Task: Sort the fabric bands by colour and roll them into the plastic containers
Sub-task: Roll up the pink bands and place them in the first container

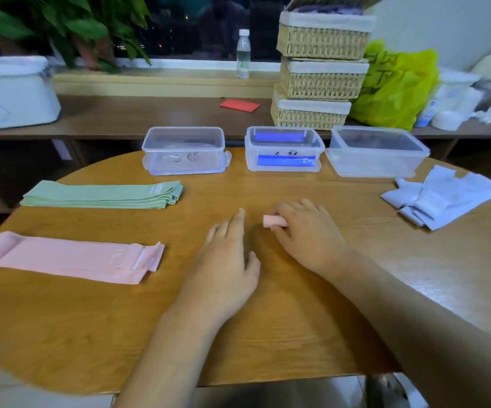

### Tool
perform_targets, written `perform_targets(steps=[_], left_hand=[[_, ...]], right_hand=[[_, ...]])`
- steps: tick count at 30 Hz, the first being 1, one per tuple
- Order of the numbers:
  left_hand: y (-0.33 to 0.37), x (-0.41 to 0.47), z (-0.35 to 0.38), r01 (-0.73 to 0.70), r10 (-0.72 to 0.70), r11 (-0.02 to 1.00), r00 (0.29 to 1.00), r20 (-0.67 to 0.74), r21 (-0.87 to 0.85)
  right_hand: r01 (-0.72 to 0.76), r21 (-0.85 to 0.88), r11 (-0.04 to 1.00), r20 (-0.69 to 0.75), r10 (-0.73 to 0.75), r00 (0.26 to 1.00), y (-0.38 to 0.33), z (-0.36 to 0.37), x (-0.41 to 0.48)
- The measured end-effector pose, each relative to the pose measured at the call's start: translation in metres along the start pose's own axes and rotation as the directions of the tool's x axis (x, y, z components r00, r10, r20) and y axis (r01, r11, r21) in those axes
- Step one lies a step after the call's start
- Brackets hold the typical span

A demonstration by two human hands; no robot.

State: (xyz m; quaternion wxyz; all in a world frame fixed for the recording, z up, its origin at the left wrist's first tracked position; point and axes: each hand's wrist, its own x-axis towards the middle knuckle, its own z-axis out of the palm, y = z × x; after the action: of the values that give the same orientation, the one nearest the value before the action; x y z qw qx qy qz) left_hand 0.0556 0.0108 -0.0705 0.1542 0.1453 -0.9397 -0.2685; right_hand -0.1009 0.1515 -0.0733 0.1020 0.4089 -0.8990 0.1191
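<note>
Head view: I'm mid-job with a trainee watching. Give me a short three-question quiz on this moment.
1. True or false: the right hand grips a pink roll.
2. Which holds the blue bands? A left one, B middle container, C right one.
3. Fill in: the left hand holds ___.

Key: 1 true; 2 B; 3 nothing, its fingers lie straight on the table.

Round table (61, 319) bears 3 containers (183, 150), green bands (103, 195), pink bands (70, 257), cloths (441, 195).
</note>
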Motion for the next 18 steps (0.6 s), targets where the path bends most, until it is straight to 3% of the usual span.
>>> perform_targets(steps=[2, 3, 5, 6, 11, 15, 18], left_hand=[[-0.001, -0.002, -0.007, 0.011, -0.012, 1.0, 0.999, -0.044, -0.018], [-0.002, -0.002, -0.01, 0.013, -0.015, 1.0, 0.998, -0.069, -0.027], [-0.005, 0.0, -0.014, 0.002, -0.008, 0.998, 0.994, -0.111, -0.056], [-0.006, 0.001, -0.016, 0.005, -0.014, 0.997, 0.992, -0.126, -0.076], [-0.006, 0.01, -0.012, 0.005, -0.042, 0.981, 0.981, -0.188, -0.194], [-0.004, 0.015, -0.004, -0.155, 0.118, 0.967, 0.976, -0.184, -0.2], [-0.005, 0.019, 0.0, -0.239, 0.203, 0.956, 0.958, -0.202, -0.169]], right_hand=[[-0.073, 0.233, 0.97, -0.036, 0.084, 0.996, -0.005, 0.003, 0.005], [-0.114, 0.419, 0.901, -0.042, 0.144, 0.989, -0.01, 0.004, 0.007], [-0.177, 0.747, 0.641, 0.033, 0.229, 0.973, -0.021, 0.006, 0.008], [-0.182, 0.828, 0.53, 0.068, 0.226, 0.972, -0.025, 0.007, 0.008], [-0.153, 0.947, 0.282, 0.112, 0.157, 0.981, -0.025, 0.005, 0.001], [-0.305, 0.933, -0.19, 0.311, 0.003, 0.95, -0.019, 0.0, -0.001], [-0.412, 0.842, -0.35, 0.388, -0.138, 0.911, -0.015, 0.001, -0.001]])
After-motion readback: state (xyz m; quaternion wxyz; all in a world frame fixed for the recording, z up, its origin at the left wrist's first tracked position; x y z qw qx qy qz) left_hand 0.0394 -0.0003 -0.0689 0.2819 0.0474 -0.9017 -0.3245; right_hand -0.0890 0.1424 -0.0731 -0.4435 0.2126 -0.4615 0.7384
